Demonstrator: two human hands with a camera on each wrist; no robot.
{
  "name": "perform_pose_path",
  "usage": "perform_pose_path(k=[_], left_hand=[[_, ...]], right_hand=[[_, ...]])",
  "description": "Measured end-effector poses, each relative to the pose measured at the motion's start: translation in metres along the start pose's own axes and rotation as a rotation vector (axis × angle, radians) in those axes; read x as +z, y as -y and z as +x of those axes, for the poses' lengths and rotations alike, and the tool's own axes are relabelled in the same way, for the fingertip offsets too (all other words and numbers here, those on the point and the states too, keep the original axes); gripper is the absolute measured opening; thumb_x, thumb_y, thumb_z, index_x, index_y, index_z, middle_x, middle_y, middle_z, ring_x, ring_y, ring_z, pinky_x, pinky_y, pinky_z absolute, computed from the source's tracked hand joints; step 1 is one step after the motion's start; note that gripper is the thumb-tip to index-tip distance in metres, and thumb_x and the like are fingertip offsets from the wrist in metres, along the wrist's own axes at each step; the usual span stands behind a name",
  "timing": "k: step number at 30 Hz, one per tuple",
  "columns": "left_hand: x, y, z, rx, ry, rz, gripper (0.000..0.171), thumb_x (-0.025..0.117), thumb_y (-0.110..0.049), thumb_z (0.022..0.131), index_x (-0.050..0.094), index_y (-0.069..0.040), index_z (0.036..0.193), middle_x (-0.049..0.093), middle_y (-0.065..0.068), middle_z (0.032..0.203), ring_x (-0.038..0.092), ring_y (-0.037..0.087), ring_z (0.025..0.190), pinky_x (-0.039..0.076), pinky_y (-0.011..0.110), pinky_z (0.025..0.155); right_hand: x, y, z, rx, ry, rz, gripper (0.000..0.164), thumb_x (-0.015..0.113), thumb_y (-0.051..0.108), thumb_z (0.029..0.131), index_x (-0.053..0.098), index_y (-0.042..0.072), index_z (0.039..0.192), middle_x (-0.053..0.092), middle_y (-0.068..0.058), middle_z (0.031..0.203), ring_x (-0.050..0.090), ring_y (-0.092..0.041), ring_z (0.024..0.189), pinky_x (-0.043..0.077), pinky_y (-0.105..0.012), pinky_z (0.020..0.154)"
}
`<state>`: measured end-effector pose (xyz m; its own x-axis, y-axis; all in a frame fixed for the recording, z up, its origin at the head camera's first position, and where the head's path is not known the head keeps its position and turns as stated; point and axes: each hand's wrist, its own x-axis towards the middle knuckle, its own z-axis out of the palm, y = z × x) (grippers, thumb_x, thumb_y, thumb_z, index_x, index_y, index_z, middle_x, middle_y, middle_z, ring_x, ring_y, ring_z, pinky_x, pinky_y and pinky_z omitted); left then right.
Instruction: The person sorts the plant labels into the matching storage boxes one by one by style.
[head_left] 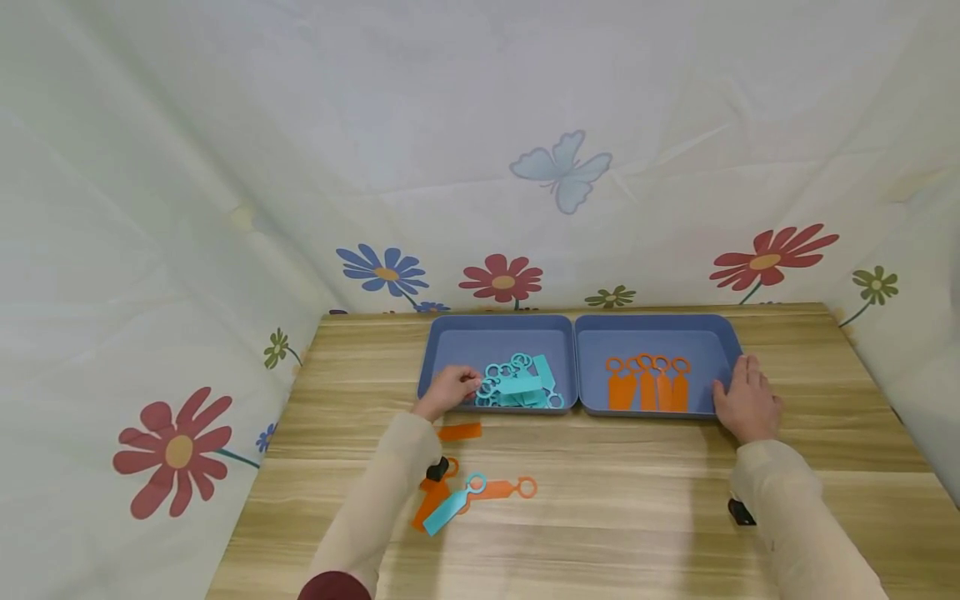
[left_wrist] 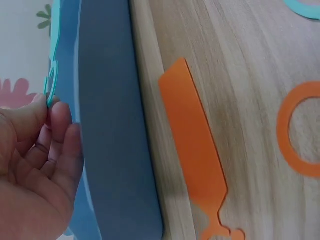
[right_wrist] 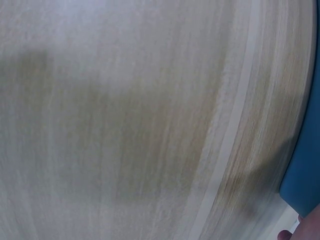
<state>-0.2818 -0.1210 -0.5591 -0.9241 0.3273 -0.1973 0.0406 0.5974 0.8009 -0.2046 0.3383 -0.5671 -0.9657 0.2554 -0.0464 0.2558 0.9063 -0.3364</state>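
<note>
My left hand (head_left: 448, 390) is over the left end of the left blue tray (head_left: 468, 340). In the left wrist view, its thumb and index finger pinch the ring of a turquoise ring-ended tag (left_wrist: 52, 82). Several more turquoise tags (head_left: 536, 398) lie heaped in that tray, rings mostly toward the back. My right hand (head_left: 748, 404) rests at the front right corner of the right blue tray (head_left: 652, 329), fingers extended along its side. Inside this tray, several orange tags (head_left: 647, 390) lie in a row, rings to the back. Only fingertips (right_wrist: 285, 235) show in the right wrist view.
On the wooden table (head_left: 600, 500) before the left tray lie loose orange tags (head_left: 491, 490) and one turquoise tag (head_left: 447, 510) overlapping them. Another orange tag (left_wrist: 192, 135) lies close to the tray's front wall. The two trays stand side by side near a flower-printed curtain (head_left: 450, 167).
</note>
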Motion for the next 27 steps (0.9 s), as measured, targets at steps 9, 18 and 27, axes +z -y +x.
perform_pose_path(k=[9, 18, 27], left_hand=[[0.013, 0.002, 0.010, -0.023, -0.024, 0.111, 0.017, 0.052, -0.015, 0.088, 0.065, -0.003, 0.087, 0.062, 0.010, 0.074, 0.053, 0.020, 0.065, 0.042, 0.029, 0.060], [0.019, 0.015, 0.019, -0.037, 0.000, 0.153, 0.023, 0.052, -0.020, 0.089, 0.065, -0.004, 0.079, 0.055, 0.008, 0.064, 0.044, 0.018, 0.055, 0.038, 0.030, 0.056], [0.017, 0.002, 0.008, -0.016, -0.019, 0.268, 0.025, 0.055, -0.016, 0.087, 0.057, -0.004, 0.065, 0.040, -0.002, 0.054, 0.035, 0.013, 0.051, 0.031, 0.023, 0.053]], right_hand=[[0.002, -0.003, 0.000, -0.010, 0.000, 0.014, 0.068, 0.029, 0.033, 0.093, 0.000, -0.009, 0.138, 0.001, -0.030, 0.143, 0.017, -0.049, 0.123, 0.019, -0.067, 0.087], [0.002, -0.003, 0.001, 0.000, 0.006, 0.018, 0.069, 0.029, 0.034, 0.093, -0.001, -0.008, 0.139, 0.000, -0.029, 0.144, 0.017, -0.049, 0.123, 0.018, -0.067, 0.087], [0.001, -0.002, 0.001, -0.002, 0.007, 0.018, 0.069, 0.030, 0.034, 0.093, -0.001, -0.008, 0.139, 0.000, -0.029, 0.144, 0.017, -0.049, 0.123, 0.018, -0.067, 0.087]])
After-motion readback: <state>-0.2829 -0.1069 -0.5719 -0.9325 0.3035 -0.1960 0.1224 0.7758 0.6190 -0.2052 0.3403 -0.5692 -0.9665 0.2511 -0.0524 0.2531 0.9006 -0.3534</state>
